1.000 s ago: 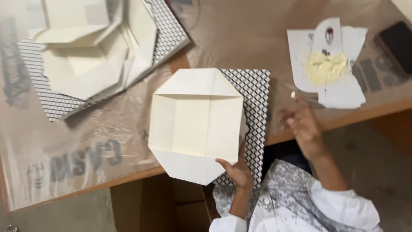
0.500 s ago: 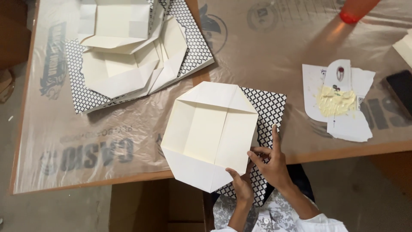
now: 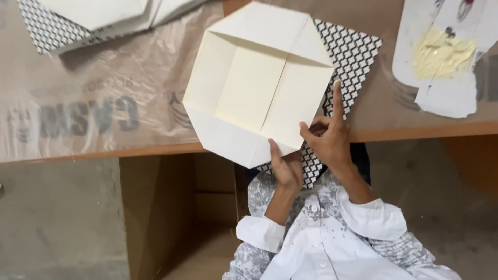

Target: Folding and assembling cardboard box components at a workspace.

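Note:
A cream paper sheet (image 3: 259,83), folded inward into an eight-sided shape, lies on the table's near edge. Its black-and-white patterned underside (image 3: 353,52) shows at the right and below. My left hand (image 3: 284,168) grips the paper's near corner, thumb on top, where it hangs over the table edge. My right hand (image 3: 329,137) pinches the lower right corner. Its thumb lies on the cream face and its index finger stretches straight up along the right fold, onto the patterned flap.
A stack of similar folded patterned sheets (image 3: 98,15) lies at the far left. White paper scraps smeared with yellowish paste (image 3: 441,52) sit at the far right. The wooden table (image 3: 415,129) is covered with brown plastic film (image 3: 104,103). Below its edge are a cabinet panel and grey floor.
My right hand has come in from the right and taken the paper's lower right corner, with the index finger now stretched along the fold. The view has moved closer to the paper.

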